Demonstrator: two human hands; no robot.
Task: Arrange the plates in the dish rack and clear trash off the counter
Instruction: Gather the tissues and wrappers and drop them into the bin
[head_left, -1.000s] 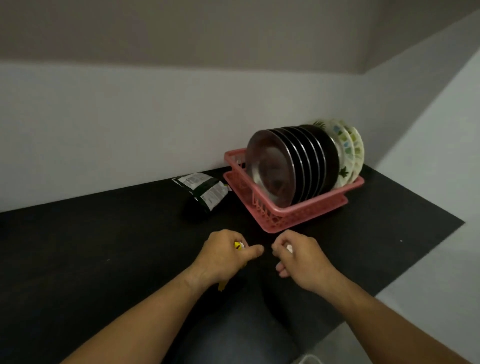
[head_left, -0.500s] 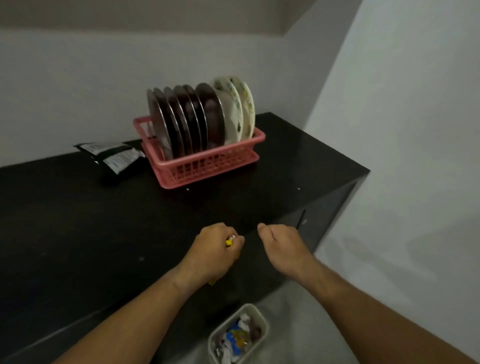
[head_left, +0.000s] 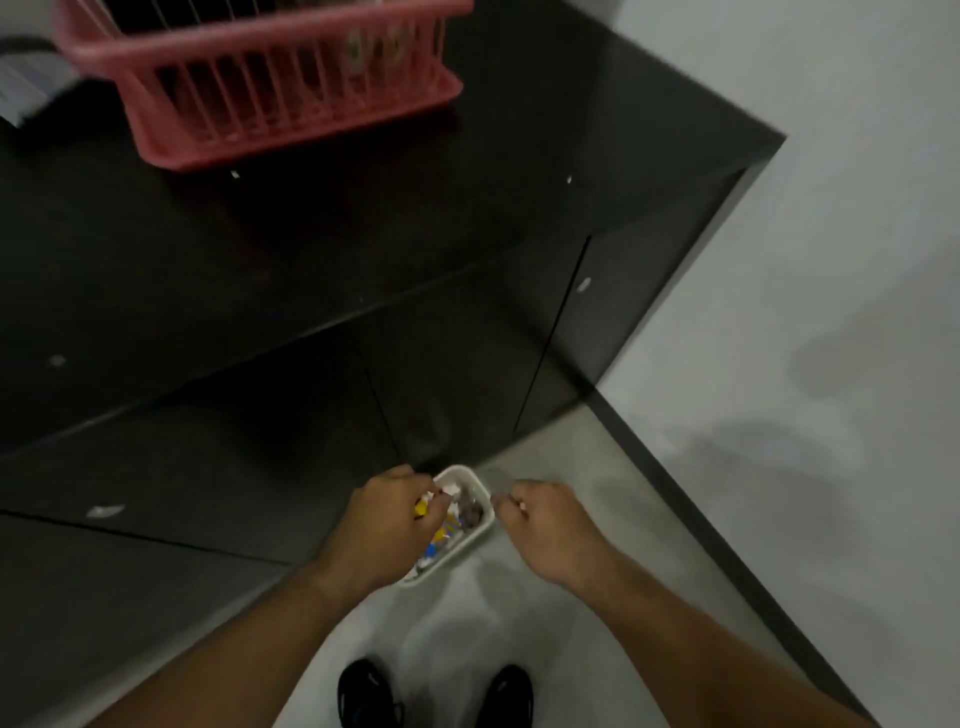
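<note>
My left hand (head_left: 382, 527) hangs over the left side of a small white trash bin (head_left: 458, 471) on the floor and grips a yellow wrapper (head_left: 420, 508). Just right of the bin, my right hand (head_left: 548, 527) is curled and pinches a small white scrap (head_left: 521, 506). The bin holds several colourful wrappers. The pink dish rack (head_left: 260, 111) stands on the black counter (head_left: 311, 249) at the top of the view, blurred. Its plates are cut off by the frame edge.
A dark snack packet (head_left: 23, 96) lies left of the rack at the frame edge. Small white specks (head_left: 104, 511) dot the counter. Black cabinet doors (head_left: 457, 374) drop below the counter edge. My black shoes (head_left: 369, 691) stand on the grey floor; a white wall runs along the right.
The view has tilted down from the counter to the floor. Both hands have dropped from counter height to the trash bin, still holding their scraps.
</note>
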